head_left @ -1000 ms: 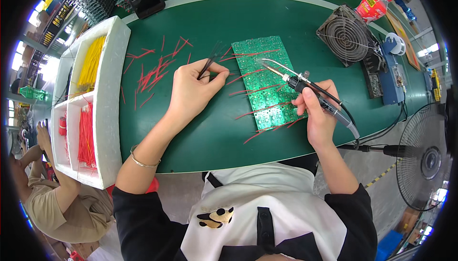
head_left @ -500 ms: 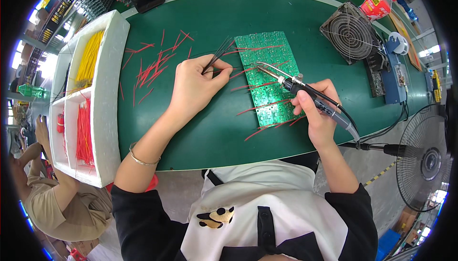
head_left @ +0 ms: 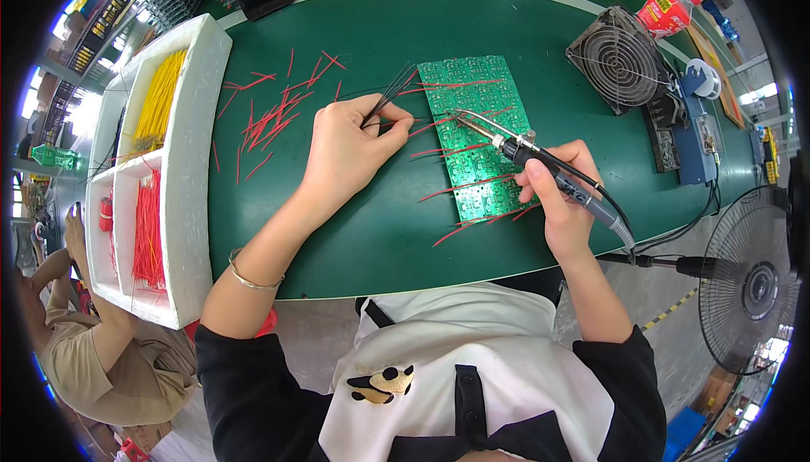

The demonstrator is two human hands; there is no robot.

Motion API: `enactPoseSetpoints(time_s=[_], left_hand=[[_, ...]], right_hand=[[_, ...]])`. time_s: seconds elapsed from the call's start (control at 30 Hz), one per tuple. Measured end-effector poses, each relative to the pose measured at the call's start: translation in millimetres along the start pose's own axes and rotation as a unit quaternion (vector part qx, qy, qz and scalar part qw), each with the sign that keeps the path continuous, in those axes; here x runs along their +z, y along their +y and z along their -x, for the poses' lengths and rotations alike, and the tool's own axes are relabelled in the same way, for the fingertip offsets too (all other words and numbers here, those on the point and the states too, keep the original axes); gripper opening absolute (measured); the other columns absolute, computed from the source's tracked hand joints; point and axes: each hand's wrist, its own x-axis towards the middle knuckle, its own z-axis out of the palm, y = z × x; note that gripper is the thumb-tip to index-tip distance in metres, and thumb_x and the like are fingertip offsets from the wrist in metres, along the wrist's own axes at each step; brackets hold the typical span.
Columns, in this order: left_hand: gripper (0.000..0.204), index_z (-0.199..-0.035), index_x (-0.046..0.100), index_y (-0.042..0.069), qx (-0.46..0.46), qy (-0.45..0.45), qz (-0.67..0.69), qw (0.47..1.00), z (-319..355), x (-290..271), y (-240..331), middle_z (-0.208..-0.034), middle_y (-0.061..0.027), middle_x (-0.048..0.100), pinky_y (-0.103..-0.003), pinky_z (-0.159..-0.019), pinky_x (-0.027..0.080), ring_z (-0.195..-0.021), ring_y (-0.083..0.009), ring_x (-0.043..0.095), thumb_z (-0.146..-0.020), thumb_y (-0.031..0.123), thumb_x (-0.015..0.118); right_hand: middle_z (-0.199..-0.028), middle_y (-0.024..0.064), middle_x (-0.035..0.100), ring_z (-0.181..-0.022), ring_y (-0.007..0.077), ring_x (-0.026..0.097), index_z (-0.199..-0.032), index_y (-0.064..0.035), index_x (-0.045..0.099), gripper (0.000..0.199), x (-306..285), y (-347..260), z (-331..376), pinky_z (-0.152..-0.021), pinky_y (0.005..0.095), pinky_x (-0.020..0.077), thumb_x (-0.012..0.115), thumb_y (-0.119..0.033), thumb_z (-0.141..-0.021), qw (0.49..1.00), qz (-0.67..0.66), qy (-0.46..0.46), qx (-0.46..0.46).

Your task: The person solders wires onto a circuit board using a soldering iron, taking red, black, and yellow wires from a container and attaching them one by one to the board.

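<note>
A green circuit board panel [head_left: 481, 171] lies on the green table, with several red wires [head_left: 456, 190] running off its left edge. My left hand [head_left: 353, 141] is closed on a bundle of black wires [head_left: 391, 91], just left of the board. From its fingertips one thin black wire reaches over the board's edge. In my right hand [head_left: 564, 200] is a soldering iron [head_left: 540, 162] with a grey and black handle and a thin metal tube beside its tip. The tip is at the board's upper left part, by the end of the black wire; whether they touch is too small to tell.
Loose red wires [head_left: 274, 120] lie left of the board. A white foam box [head_left: 198, 167] holds yellow and red wires in compartments. At the right stand a fan unit with round grille [head_left: 620, 61], a red bottle [head_left: 669, 10] and a standing fan [head_left: 751, 285]. Another person [head_left: 118, 361] sits at far left.
Both hands, the black wires and the soldering iron hold nearly the same place. The whole view has shifted very slightly.
</note>
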Motion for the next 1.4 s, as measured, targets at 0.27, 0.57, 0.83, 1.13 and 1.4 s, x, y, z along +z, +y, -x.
enactPoseSetpoints(time_s=[0.27, 0.57, 0.83, 1.13, 1.4], left_hand=[[0.006, -0.074, 0.065, 0.001, 0.002, 0.003, -0.011, 1.000, -0.5, 1.0, -0.2, -0.050, 0.0094, 0.027, -0.021, -0.046, 0.018, -0.048, -0.0002, 0.022, -0.074, 0.007, 0.065], [0.009, -0.075, 0.063, -0.001, 0.015, 0.009, -0.029, 0.999, -2.7, 1.2, 3.2, -0.047, 0.0028, 0.029, -0.023, -0.043, 0.022, -0.046, -0.0035, 0.025, -0.070, 0.008, 0.064], [0.014, -0.084, 0.062, 0.003, 0.065, 0.027, -0.124, 0.990, -2.4, -9.7, 7.2, -0.045, -0.0023, 0.031, -0.027, -0.042, 0.026, -0.040, -0.0095, 0.029, -0.076, 0.015, 0.063], [0.014, -0.083, 0.050, 0.001, 0.144, 0.169, -0.161, 0.962, -3.6, -38.0, 29.6, -0.051, 0.0000, 0.032, -0.023, -0.044, 0.026, -0.047, -0.0067, 0.027, -0.083, 0.012, 0.059], [0.005, -0.090, 0.046, 0.002, 0.105, 0.016, 0.059, 0.993, 9.9, -23.2, 37.3, -0.058, 0.0049, 0.038, -0.020, -0.048, 0.023, -0.053, -0.0018, 0.028, -0.089, 0.006, 0.050]], right_hand=[[-0.071, 0.0129, 0.061, -0.056, 0.0119, 0.057, -0.087, 0.0003, 0.047, 0.017, -7.6, 5.6, 0.4, -0.053, 0.0229, 0.0458, 0.062, -0.009, -0.083, 0.996, -0.048, 0.055, -0.044], [-0.071, 0.0097, 0.060, -0.056, 0.0110, 0.054, -0.087, -0.0013, 0.050, 0.017, -62.2, -4.0, -17.5, -0.056, 0.0219, 0.0441, 0.061, -0.014, -0.084, 0.966, 0.060, 0.231, -0.099], [-0.070, 0.0089, 0.060, -0.056, 0.0111, 0.054, -0.086, -0.0013, 0.052, 0.018, -89.1, 10.8, -18.7, -0.056, 0.0233, 0.0451, 0.062, -0.015, -0.084, 0.951, 0.036, 0.291, -0.097], [-0.070, 0.0084, 0.062, -0.057, 0.0113, 0.056, -0.087, -0.0017, 0.053, 0.019, -90.1, 10.6, -19.0, -0.060, 0.0245, 0.0455, 0.064, -0.016, -0.082, 0.938, 0.058, 0.324, -0.113], [-0.070, 0.0092, 0.062, -0.057, 0.0116, 0.057, -0.087, -0.0012, 0.053, 0.019, -88.6, 8.8, -19.7, -0.060, 0.0244, 0.0463, 0.065, -0.016, -0.082, 0.937, 0.043, 0.329, -0.111]])
